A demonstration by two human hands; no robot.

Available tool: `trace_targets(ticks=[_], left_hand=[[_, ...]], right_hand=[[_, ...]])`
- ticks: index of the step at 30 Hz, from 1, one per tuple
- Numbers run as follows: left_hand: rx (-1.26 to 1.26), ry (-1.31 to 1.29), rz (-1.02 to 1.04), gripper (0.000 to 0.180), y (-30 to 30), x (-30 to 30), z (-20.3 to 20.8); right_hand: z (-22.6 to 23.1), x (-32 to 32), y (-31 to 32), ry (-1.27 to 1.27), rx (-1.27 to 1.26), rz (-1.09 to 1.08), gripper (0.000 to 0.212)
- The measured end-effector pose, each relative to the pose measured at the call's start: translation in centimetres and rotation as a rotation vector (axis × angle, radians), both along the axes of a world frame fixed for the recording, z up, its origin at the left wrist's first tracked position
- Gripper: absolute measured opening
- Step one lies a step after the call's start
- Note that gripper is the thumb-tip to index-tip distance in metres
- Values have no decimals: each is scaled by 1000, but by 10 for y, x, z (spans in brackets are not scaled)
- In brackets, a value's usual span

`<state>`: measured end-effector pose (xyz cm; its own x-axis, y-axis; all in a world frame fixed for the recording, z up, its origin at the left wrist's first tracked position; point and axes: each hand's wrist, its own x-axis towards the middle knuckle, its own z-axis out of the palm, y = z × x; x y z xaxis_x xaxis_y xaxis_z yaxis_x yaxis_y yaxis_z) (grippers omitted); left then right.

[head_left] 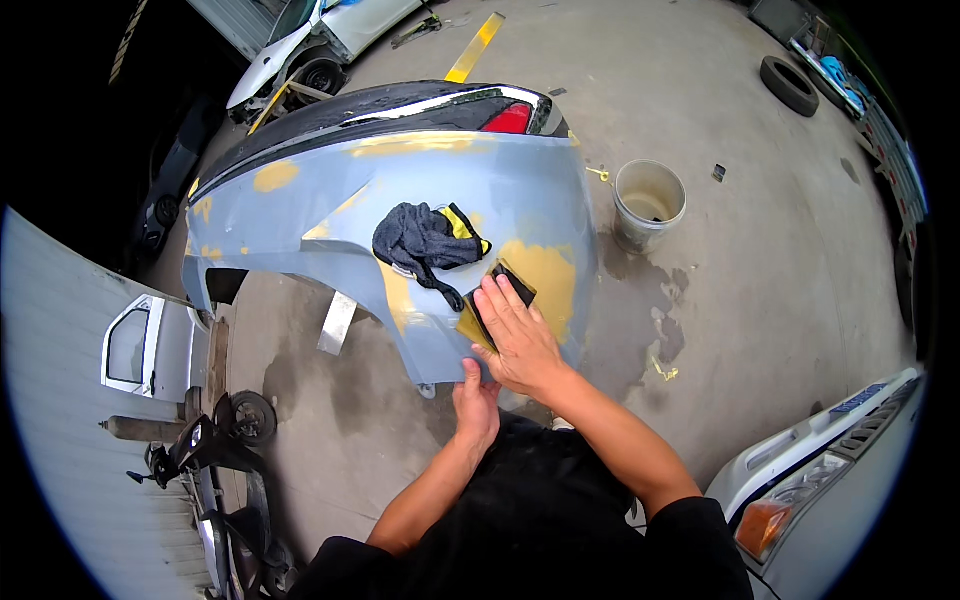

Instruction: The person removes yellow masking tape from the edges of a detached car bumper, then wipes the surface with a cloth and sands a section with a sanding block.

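Note:
A grey car body panel (340, 230) with yellowish filler patches and a wheel-arch cutout stands in front of me. My right hand (515, 335) lies with its fingers stretched along a sanding block (514, 285), black with an olive-yellow sheet around it. It presses the block onto the panel beside the large filler patch (545, 280). My left hand (476, 408) holds the panel's near lower edge, thumb up; its other fingers are mostly hidden. A dark grey cloth (425, 240) with a yellow part lies crumpled on the panel, left of the block.
A whitish bucket (649, 205) stands right of the panel, by wet floor (655, 300). A scooter (225, 465) and a car door (150, 345) are at left. A white vehicle front (820, 480) is near right. A tyre (789, 86) lies far right; a white car (310, 50) stands behind.

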<state>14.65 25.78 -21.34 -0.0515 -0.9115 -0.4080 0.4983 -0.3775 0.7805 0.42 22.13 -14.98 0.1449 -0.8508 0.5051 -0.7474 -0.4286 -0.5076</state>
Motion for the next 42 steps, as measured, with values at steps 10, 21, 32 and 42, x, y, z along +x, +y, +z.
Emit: trace_targets(ticks=[10,21,32,42], left_hand=[[-19,21,25,56,0,-5,6],[-54,1,35,56,-4,-10,5],[-9,-54,44,57,-1,0,-14],[-17,-39,35,71,1,-4,5]], right_hand=[[3,14,-3,19,-70,-9,70],[18,39,-15,68,-157,-61,73],[-6,26,8,-28,-94,-110,73],[-9,-25,-43,-307,124,-148,65]])
